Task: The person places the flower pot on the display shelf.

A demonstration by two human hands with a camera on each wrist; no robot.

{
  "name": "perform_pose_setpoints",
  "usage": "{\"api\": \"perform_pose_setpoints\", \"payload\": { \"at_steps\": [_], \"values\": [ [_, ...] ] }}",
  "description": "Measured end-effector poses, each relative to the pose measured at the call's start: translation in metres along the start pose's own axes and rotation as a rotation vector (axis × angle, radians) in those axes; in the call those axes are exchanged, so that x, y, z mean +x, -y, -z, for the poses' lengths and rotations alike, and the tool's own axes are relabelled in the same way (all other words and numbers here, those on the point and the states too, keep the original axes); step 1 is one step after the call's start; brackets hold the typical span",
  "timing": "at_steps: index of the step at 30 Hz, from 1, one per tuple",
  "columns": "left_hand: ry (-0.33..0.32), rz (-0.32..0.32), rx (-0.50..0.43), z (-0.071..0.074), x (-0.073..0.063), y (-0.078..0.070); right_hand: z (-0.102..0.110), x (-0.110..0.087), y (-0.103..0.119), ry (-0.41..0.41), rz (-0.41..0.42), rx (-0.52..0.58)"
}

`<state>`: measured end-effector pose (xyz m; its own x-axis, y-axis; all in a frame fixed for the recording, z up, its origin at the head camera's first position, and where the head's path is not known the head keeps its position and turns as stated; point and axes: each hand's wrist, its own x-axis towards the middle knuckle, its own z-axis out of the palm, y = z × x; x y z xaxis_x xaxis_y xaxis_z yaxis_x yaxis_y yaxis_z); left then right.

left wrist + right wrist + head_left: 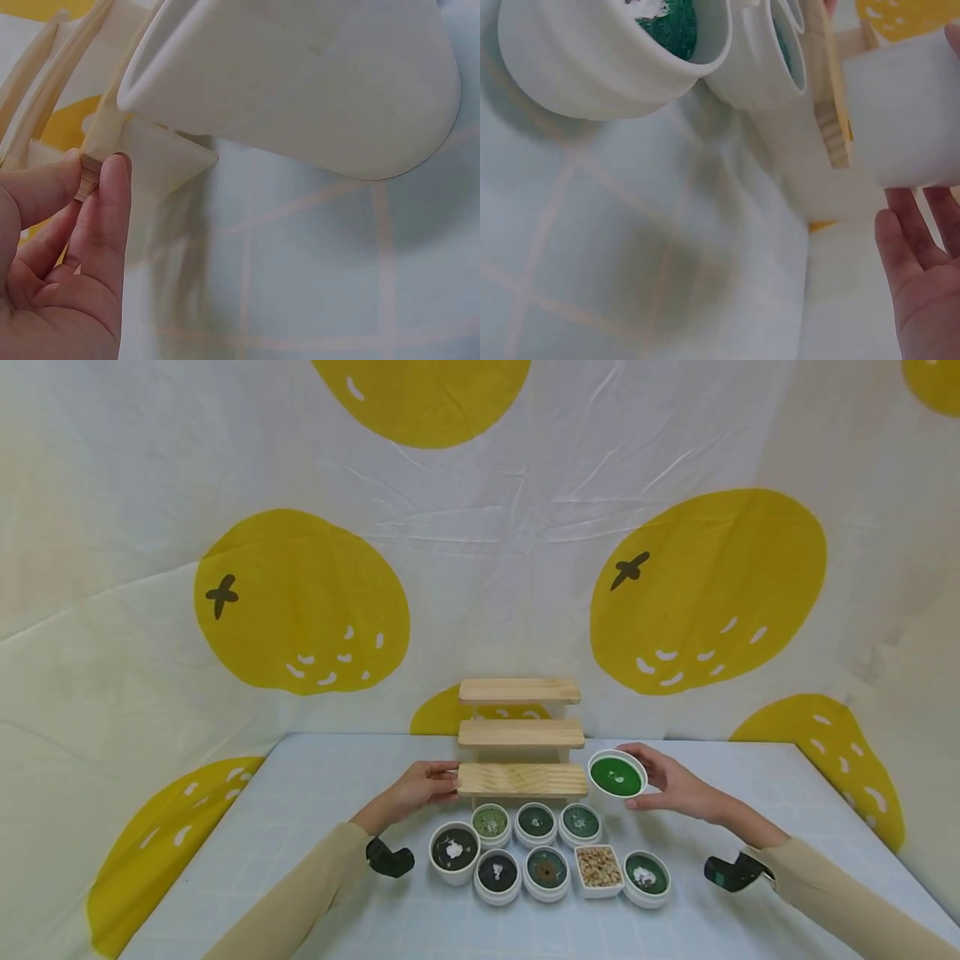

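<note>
On the left side of the pale blue counter point(322, 760), one left hand point(416, 789) pokes out of a tan sleeve point(307, 881). Its thumb and fingers are closed in a pinch on the left end of the lowest board point(517, 781). That is one of three flat, pale wooden boards, which make one step shelf point(520, 732).

Next comes one big round white cup point(454, 878) with dark stuff and a white blob inside.

Then five small round white tubs stand in two rows. Three are at the back, just in front of the shelf: one speckled light green tub point(491, 842) and two dark green ones. Two are at the front: one black tub point(498, 897) with a white blob, and one green tub point(547, 895) with a brown spot.

To the right is one square white dish point(602, 892) of tan bits.

One white cup of bright green point(602, 798) is just beside the right end of the lowest board. One right hand point(675, 789) curls round its right side, thumb in front.

Below it stands one more small dark green tub point(648, 901) with a white blob.
</note>
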<state>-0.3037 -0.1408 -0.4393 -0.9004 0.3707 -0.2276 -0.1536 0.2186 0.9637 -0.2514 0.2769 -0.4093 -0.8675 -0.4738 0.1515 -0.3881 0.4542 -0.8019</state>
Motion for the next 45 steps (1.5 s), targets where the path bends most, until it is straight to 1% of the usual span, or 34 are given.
{"api": "perform_pose_setpoints", "payload": {
  "at_steps": [4, 7, 15, 19, 22, 29, 36, 40, 45],
  "values": [
    [0.007, -0.022, 0.015, -0.001, -0.001, 0.001, -0.001, 0.003, 0.007, -0.004, 0.028, 0.009],
    [0.003, -0.022, 0.022, -0.002, -0.002, -0.001, -0.002, 0.006, 0.011, -0.006, 0.041, 0.009],
    [-0.002, -0.03, 0.03, -0.004, -0.005, -0.005, -0.006, 0.016, 0.016, -0.004, 0.029, 0.024],
    [-0.003, -0.03, 0.031, -0.005, -0.005, -0.006, -0.007, 0.02, 0.019, 0.003, 0.039, 0.029],
    [-0.013, -0.022, 0.039, -0.005, -0.005, -0.006, -0.008, 0.025, 0.022, 0.006, 0.057, 0.032],
    [-0.025, -0.011, 0.043, -0.006, -0.006, -0.005, -0.012, 0.038, 0.034, -0.005, 0.011, 0.047],
    [-0.057, 0.012, 0.042, -0.006, -0.003, -0.003, -0.015, 0.052, 0.046, -0.022, 0.025, 0.062],
    [-0.06, 0.019, 0.04, -0.007, -0.002, -0.004, -0.016, 0.06, 0.05, -0.038, 0.008, 0.071],
    [-0.069, 0.029, 0.035, -0.009, -0.003, -0.004, -0.018, 0.069, 0.054, -0.043, 0.014, 0.08]
  ]
}}
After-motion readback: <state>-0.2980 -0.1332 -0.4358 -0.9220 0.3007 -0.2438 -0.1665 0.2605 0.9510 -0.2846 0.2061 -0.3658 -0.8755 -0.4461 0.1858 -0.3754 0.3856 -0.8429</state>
